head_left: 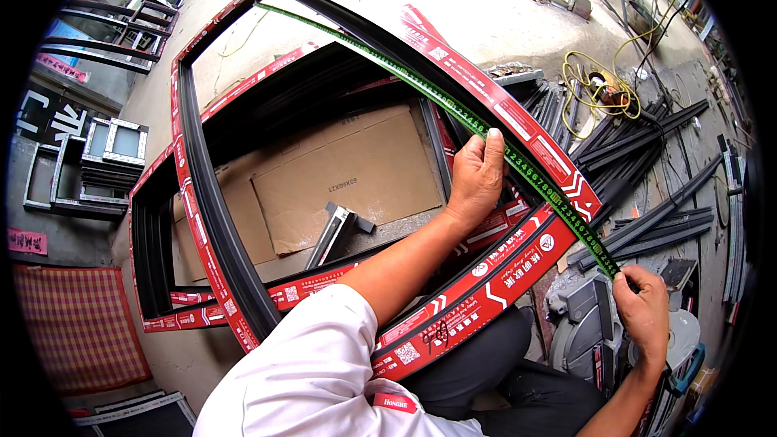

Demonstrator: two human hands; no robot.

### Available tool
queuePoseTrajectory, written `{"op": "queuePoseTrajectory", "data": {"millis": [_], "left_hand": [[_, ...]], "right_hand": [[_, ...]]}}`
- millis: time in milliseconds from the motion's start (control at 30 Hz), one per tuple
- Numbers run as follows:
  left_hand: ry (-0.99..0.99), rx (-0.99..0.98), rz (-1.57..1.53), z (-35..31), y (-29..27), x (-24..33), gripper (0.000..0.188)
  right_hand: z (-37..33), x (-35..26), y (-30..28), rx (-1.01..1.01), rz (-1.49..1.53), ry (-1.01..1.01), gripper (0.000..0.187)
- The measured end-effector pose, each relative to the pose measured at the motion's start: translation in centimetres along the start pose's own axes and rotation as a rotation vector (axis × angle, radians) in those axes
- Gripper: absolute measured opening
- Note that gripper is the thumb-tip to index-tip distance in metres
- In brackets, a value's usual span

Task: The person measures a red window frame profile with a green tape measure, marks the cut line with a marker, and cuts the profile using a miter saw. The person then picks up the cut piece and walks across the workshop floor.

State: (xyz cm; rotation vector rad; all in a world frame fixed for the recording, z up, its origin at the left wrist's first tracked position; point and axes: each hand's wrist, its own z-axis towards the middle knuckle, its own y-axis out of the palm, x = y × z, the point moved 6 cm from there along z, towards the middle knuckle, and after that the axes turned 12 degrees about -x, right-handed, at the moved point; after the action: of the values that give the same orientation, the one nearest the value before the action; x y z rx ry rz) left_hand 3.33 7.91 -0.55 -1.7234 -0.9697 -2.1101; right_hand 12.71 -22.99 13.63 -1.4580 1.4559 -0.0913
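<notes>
A large window frame (530, 125), dark with red printed protective film, tilts in front of me. Along its right-hand bar stretches the green blade of a tape measure (538, 180), running from the far corner past the near corner. Midway along that bar my left hand (477, 180) is closed on the blade, thumb uppermost. My right hand (645, 311) pinches the near end of the blade just beyond the frame's corner. No tape case shows; the right hand may hide it. The frame's near bar (502, 279) lies above my thighs.
Behind stand more red-filmed frames (150, 186), with a cardboard sheet (348, 178) and a short profile offcut (330, 235) inside. Dark profile lengths (647, 146) litter the right floor near a yellow cable (576, 101). A grey power saw (584, 316) stands beside my right hand. Small frames (113, 154) are stacked left.
</notes>
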Motion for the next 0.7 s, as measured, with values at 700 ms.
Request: {"op": "queuePoseTrajectory", "data": {"millis": [700], "left_hand": [[0.03, -0.068, -0.1, 0.6, 0.1, 0.5, 0.034]], "right_hand": [[-0.3, -2.1, 3.2, 0.106, -0.097, -0.113, 0.034]]}}
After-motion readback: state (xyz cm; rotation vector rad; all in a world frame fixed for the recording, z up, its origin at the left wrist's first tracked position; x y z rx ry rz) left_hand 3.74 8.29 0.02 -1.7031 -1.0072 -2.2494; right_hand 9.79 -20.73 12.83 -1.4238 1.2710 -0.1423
